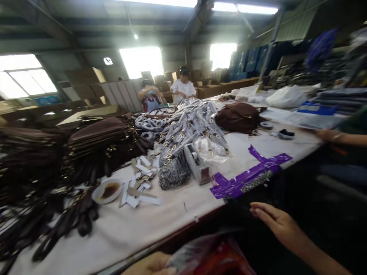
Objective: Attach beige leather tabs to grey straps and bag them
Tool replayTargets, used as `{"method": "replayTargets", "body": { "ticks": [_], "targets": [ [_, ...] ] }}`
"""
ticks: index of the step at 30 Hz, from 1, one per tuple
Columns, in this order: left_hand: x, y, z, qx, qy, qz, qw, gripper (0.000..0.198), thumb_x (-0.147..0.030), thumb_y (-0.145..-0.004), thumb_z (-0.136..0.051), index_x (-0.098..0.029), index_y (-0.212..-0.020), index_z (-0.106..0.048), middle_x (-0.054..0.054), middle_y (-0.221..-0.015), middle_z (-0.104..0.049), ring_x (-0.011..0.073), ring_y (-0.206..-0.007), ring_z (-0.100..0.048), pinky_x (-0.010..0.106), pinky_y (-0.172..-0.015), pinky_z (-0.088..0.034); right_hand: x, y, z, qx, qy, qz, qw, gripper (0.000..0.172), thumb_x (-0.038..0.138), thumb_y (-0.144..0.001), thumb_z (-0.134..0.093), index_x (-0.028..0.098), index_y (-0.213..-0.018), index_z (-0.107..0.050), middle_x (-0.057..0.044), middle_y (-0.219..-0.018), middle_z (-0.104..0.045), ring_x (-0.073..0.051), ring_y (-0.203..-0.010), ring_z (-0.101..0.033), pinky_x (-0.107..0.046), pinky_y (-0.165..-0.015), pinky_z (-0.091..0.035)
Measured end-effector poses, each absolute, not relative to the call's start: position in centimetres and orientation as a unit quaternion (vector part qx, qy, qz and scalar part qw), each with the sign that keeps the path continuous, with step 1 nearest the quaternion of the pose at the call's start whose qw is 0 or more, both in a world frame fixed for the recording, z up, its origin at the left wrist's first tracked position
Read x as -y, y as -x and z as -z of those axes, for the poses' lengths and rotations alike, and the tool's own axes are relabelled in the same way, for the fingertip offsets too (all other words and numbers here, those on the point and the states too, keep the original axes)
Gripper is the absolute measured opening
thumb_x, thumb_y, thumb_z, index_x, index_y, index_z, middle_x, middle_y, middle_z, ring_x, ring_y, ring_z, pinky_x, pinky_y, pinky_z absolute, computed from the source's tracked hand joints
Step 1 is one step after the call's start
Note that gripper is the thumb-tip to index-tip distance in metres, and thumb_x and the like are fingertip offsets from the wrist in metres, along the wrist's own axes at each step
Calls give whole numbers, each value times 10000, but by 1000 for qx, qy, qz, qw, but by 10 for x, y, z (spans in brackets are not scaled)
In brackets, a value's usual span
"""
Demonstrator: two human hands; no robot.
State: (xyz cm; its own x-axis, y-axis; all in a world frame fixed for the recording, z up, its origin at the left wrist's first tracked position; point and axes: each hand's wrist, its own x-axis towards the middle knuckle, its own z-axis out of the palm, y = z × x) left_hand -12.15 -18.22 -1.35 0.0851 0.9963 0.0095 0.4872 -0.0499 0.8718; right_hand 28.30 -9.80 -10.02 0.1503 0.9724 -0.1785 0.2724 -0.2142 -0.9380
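Note:
At the bottom edge, my left hand [150, 263] is closed on a clear plastic bag [212, 256] with something red in it. Most of that hand is cut off by the frame. My right hand [275, 219] is held out beyond the table's front edge, thumb and fingertips pressed together; whatever may be between them is too small to make out. Just above it, purple tape [246, 173] lies over the table edge, beside a strip of black-and-white speckled material [256, 181]. A tape dispenser [197, 166] and a speckled grey pouch [173, 170] stand farther in.
Stacked dark brown bags [100, 135] cover the table's left side. Wrapped straps with metal clips [189, 122] are heaped mid-table, near a brown bag [239, 116]. Paper strips [140, 187] lie beside a stained dish [107, 191]. Another person's arm [344, 137] reaches in at right; two people sit opposite.

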Motion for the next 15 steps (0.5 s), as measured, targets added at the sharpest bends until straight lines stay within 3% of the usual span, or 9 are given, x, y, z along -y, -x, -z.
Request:
{"method": "replayTargets", "body": {
  "ticks": [2,3,4,6,7,9,12,15],
  "targets": [
    [179,123,12,-534,-634,-226,511,664,-823,-739,-678,-161,-710,-708,-26,-540,-601,100,-434,-509,225,-416,-400,114,-211,72,633,505,-461,362,392,514,-879,-665,262,-1158,-777,-121,-1226,-761,-337,-1166,-680,-461,-1049,-525],
    [176,120,11,-483,-610,-138,612,696,-859,-731,-643,-167,-716,-713,-36,-516,-565,89,-413,-461,225,-404,-364,122,-180,56,686,435,-477,336,419,514,-918,-618,252,-1215,-757,-119,-1289,-734,-328,-1208,-655,-443,-1063,-511],
    [172,115,9,-439,-571,-78,690,702,-870,-733,-626,-174,-763,-719,-42,-527,-547,83,-413,-428,228,-406,-343,128,-153,43,721,376,-498,302,442,513,-945,-576,235,-1247,-741,-115,-1270,-739,-311,-1165,-670,-414,-1023,-527],
    [164,110,6,-387,-506,-25,771,700,-875,-723,-628,-188,-833,-700,-52,-558,-524,87,-432,-400,241,-440,-351,134,-117,27,745,316,-554,195,380,464,-970,-534,198,-1056,-791,-70,-977,-793,-236,-869,-711,-298,-754,-554],
    [161,111,6,-377,-494,-25,783,697,-877,-703,-645,-195,-841,-682,-55,-567,-518,93,-446,-403,246,-465,-362,134,-109,26,743,322,-566,157,363,443,-960,-544,179,-933,-792,-42,-832,-772,-200,-739,-677,-259,-643,-506],
    [161,124,8,-380,-497,-34,779,676,-865,-693,-670,-203,-830,-650,-57,-581,-522,100,-483,-426,246,-516,-379,127,-111,33,736,368,-554,126,370,430,-929,-580,157,-728,-728,-3,-657,-684,-156,-621,-584,-235,-561,-412],
    [172,156,16,-439,-495,-53,748,631,-813,-713,-704,-195,-823,-634,-59,-584,-548,91,-499,-435,219,-519,-368,110,-136,54,743,409,-510,142,437,499,-913,-586,167,-632,-625,16,-615,-595,-150,-628,-523,-244,-589,-389],
    [187,179,25,-472,-448,-83,755,611,-763,-675,-769,-186,-817,-629,-62,-535,-553,86,-445,-430,206,-460,-351,98,-161,69,752,415,-492,140,478,562,-926,-563,176,-651,-620,12,-640,-590,-159,-641,-521,-251,-601,-399]
  ]
}}
